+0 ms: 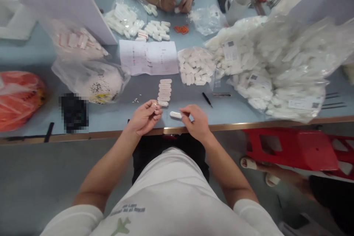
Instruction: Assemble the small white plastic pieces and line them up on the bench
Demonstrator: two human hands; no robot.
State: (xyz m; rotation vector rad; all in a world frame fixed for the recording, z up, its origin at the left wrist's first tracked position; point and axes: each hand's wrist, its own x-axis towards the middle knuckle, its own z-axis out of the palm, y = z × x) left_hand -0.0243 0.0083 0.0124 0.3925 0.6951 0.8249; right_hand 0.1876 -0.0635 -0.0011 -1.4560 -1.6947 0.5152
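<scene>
Near the table's front edge, my left hand (146, 118) has its thumb and fingertips pinched together on something small that I cannot make out. My right hand (197, 121) holds the right end of a small white oblong piece (175, 114) between thumb and fingers, low over the table. Just beyond my left fingertips lies a column of similar white pieces (165, 90), side by side. Tiny white bits (136, 100) are scattered left of my left hand. A black pen-like tool (207, 100) and metal tweezers (222, 95) lie beyond my right hand.
Bags of white pieces (195, 67) crowd the right side, with a printed sheet (149, 57) at the middle. Left are more bags (96, 83) and an orange bag (20, 99). Another person's hands (177, 3) work opposite, near a mug (238, 9). A red stool (315, 151) stands right.
</scene>
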